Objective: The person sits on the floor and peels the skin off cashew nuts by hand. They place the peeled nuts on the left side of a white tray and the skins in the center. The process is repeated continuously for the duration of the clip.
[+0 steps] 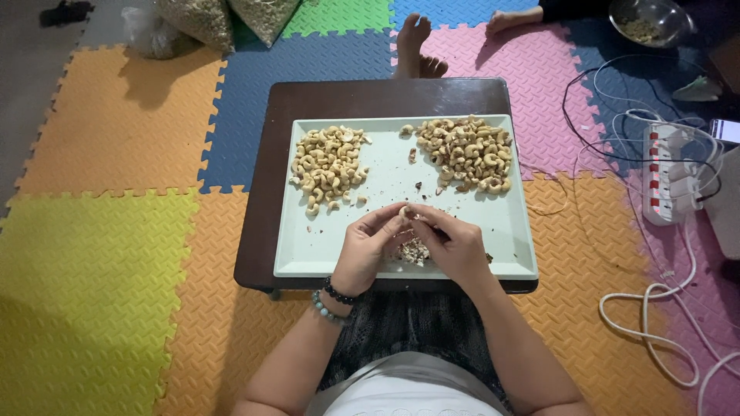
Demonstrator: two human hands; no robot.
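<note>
Both hands low over tray (308, 262), near edge. Cashew (405, 211) pinched between fingertips: left hand (370, 250) curled around it, right hand (455, 246) closed on it, picking. Skin scraps (414, 251) heaped just beneath. Risk: hard pinch could split nut; scraps may scatter toward left pile (329, 163), right pile (467, 152).

Pale mint tray (509, 231) on a dark brown tabletop (347, 98); beige cashews (330, 163); floor mats (100, 277) in yellow, orange, blue, pink and green with a ridged pattern.
</note>
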